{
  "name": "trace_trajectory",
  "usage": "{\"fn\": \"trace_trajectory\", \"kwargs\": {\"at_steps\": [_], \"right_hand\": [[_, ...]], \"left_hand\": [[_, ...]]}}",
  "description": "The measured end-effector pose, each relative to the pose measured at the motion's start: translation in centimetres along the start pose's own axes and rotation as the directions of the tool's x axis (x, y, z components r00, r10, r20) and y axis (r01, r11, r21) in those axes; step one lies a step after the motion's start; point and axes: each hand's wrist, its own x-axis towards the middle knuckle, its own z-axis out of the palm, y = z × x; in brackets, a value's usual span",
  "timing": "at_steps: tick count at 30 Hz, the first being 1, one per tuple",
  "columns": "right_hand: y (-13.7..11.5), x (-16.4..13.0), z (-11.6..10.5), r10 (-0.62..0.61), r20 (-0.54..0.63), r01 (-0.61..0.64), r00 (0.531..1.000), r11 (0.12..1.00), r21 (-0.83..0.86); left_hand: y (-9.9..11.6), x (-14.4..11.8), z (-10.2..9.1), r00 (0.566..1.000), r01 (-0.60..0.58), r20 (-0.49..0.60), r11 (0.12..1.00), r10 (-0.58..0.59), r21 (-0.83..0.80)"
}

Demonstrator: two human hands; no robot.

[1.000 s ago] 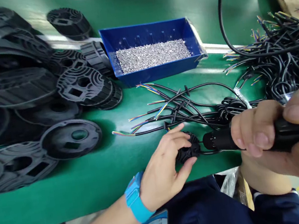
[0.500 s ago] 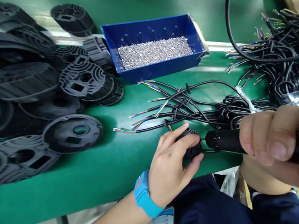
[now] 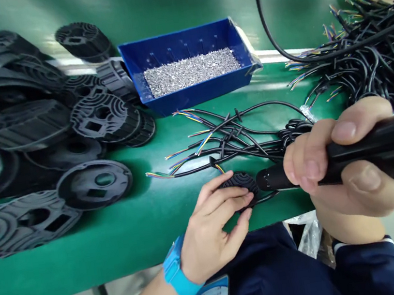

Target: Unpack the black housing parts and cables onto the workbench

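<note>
Our left hand [image 3: 212,228] pinned the small ribbed black part [image 3: 240,183] on the bench [image 3: 121,236], steadying it; our right hand [image 3: 335,167] gripped the electric screwdriver [image 3: 366,153], tip against it.

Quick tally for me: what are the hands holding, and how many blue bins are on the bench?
Small black ribbed part, in left hand: 1
Black power screwdriver, in right hand: 1
Blue bin of silver screws: 1
Total: 3

Left hand [image 3: 212,228] covers much of the small black part [image 3: 240,183]; tool [image 3: 366,153] leaves frame right
</note>
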Motion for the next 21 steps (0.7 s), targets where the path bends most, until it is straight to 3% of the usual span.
{"fn": "trace_trajectory", "kwargs": {"at_steps": [5, 8, 13, 21], "right_hand": [[0.0, 0.2, -0.1, 0.030, 0.006, -0.030, 1.000, 1.000, -0.009], [0.7, 0.5, -0.1, -0.037, 0.036, 0.037, 0.999, 0.999, 0.015], [1.4, 0.4, -0.1, -0.088, 0.006, 0.088, 0.996, 0.996, 0.003], [-1.2, -1.1, 0.3, -0.040, -0.045, 0.041, 0.998, 0.999, 0.034]], "left_hand": [[-0.7, -0.2, -1.2, 0.986, 0.099, 0.142, 0.993, -0.089, -0.065], [-0.9, 0.0, -1.6, 0.962, 0.201, 0.194, 0.979, -0.192, -0.030], [-0.9, -0.2, -1.1, 0.974, 0.192, 0.118, 0.981, -0.194, 0.028], [-1.2, -1.5, -0.1, 0.994, 0.096, 0.041, 0.993, -0.099, 0.075]]}}
